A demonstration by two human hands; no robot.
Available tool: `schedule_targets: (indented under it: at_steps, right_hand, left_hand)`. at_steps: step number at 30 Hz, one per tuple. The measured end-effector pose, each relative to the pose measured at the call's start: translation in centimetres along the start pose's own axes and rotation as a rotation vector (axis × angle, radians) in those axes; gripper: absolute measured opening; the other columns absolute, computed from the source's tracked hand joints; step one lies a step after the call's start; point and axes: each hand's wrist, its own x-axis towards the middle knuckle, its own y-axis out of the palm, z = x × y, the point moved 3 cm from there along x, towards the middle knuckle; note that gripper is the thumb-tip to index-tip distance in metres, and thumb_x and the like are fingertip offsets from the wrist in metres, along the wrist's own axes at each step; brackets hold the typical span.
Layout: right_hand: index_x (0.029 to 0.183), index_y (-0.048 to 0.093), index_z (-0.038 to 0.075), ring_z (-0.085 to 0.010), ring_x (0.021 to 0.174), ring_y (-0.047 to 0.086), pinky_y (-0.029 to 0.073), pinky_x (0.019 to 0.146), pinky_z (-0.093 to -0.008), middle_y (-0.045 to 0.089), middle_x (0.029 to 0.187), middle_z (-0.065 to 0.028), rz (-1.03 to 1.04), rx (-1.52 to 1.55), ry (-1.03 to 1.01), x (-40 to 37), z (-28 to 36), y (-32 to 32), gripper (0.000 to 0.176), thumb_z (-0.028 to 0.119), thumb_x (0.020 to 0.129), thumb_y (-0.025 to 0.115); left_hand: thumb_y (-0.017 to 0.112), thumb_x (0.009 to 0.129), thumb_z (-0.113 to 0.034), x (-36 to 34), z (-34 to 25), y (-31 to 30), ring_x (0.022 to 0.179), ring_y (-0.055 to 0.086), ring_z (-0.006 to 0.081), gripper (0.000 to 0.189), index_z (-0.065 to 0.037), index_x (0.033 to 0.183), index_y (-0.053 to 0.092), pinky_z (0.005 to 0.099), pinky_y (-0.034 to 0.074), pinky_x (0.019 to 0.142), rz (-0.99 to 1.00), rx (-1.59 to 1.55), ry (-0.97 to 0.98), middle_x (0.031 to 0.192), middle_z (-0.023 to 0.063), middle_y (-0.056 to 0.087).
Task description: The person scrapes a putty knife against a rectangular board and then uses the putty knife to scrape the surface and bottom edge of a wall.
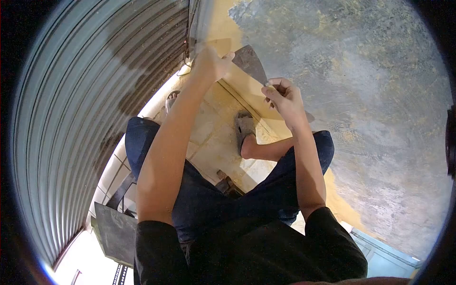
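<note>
My left hand is raised in front of the wall's yellow strip, at the top centre. Motion smears its fingers, and whether it holds anything cannot be made out. Lower and to the right, my right hand has its fingers curled together at the tips, with a tiny pale bit between them that is too small to name. A dark, sharp-edged shape lies between the two hands, against the wall and close to the right fingertips; whether it is a flat piece or a shadow is unclear.
A ribbed metal shutter curves along the left. The grey-patched wall fills the right. Below are my legs, a sandalled foot on the dusty tiled floor, and a dark panel at lower left. A light-blue panel shows at lower right.
</note>
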Motion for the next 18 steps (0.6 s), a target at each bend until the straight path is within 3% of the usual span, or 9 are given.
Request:
schedule_targets:
  at_steps: [4,6,7,9,13,15,16,18]
  right_hand:
    - [0.098,0.063,-0.001,-0.0108,0.061,0.060,0.046,0.052,-0.0255,0.063,0.075,-0.0045,0.115,0.127,0.028,-0.8,0.4,-0.5,0.017,0.008,0.085,0.068]
    - [0.098,0.063,-0.001,-0.0109,0.061,0.060,0.046,0.051,-0.0254,0.064,0.077,-0.0050,0.152,0.183,0.021,-0.9,0.4,-0.6,0.017,0.008,0.085,0.068]
    - [0.098,0.062,0.000,-0.0110,0.061,0.060,0.046,0.050,-0.0254,0.064,0.078,-0.0056,0.197,0.233,0.017,-1.1,0.4,-0.6,0.017,0.008,0.085,0.069]
    - [0.099,0.061,0.000,-0.0115,0.061,0.060,0.046,0.049,-0.0253,0.064,0.078,-0.0061,0.210,0.252,0.049,-1.3,0.6,-0.4,0.017,0.008,0.086,0.068]
    - [0.109,0.054,0.002,-0.0133,0.061,0.060,0.046,0.049,-0.0256,0.063,0.077,-0.0065,0.311,0.212,0.166,-1.6,1.5,-0.3,0.025,0.010,0.088,0.064]
    - [0.110,0.052,0.002,-0.0133,0.059,0.060,0.045,0.048,-0.0253,0.063,0.077,-0.0070,0.281,0.212,0.176,-1.6,1.3,0.2,0.026,0.008,0.088,0.064]
    - [0.111,0.050,0.003,-0.0134,0.057,0.059,0.045,0.048,-0.0250,0.063,0.078,-0.0076,0.257,0.208,0.188,-1.5,1.1,0.6,0.028,0.007,0.087,0.064]
    - [0.113,0.050,0.002,-0.0133,0.058,0.059,0.046,0.048,-0.0255,0.062,0.077,-0.0071,0.204,0.200,0.180,-0.9,-0.1,1.3,0.028,0.007,0.088,0.062]
  left_hand:
    - [0.069,0.085,-0.039,1.7,1.9,1.2,0.080,0.070,0.0250,0.049,0.006,0.105,0.066,0.0347,0.054,0.072,-0.064,-0.049,0.016,0.086,0.0189,0.069]
    - [0.070,0.086,-0.035,1.3,2.2,1.5,0.076,0.069,0.0205,0.043,0.005,0.102,0.068,0.0296,0.055,0.068,0.158,-0.389,-0.044,0.084,0.0129,0.068]
    - [0.070,0.086,-0.035,0.8,1.9,1.5,0.076,0.069,0.0205,0.043,0.005,0.102,0.068,0.0296,0.055,0.068,0.167,-0.383,-0.036,0.084,0.0129,0.068]
    - [0.072,0.081,-0.036,0.1,1.5,1.1,0.065,0.067,0.0215,0.043,0.007,0.086,0.070,0.0347,0.052,0.065,0.106,-0.643,-0.059,0.072,0.0145,0.067]
    - [0.072,0.082,-0.033,0.1,1.7,0.3,0.067,0.068,0.0240,0.039,0.006,0.084,0.071,0.0357,0.052,0.067,0.072,-0.573,-0.068,0.073,0.0136,0.069]
    - [0.071,0.083,-0.030,-0.8,1.0,-0.8,0.073,0.068,0.0286,0.036,0.006,0.086,0.070,0.0381,0.052,0.071,-0.174,-0.034,0.130,0.075,0.0158,0.069]
    - [0.071,0.083,-0.030,-1.0,0.9,-0.5,0.073,0.068,0.0286,0.036,0.006,0.086,0.070,0.0381,0.052,0.071,-0.173,-0.032,0.136,0.075,0.0158,0.069]
    - [0.066,0.087,-0.032,-0.9,0.5,0.9,0.077,0.066,0.0247,0.040,0.003,0.106,0.066,0.0349,0.049,0.075,-0.071,-0.005,0.158,0.092,0.0169,0.068]
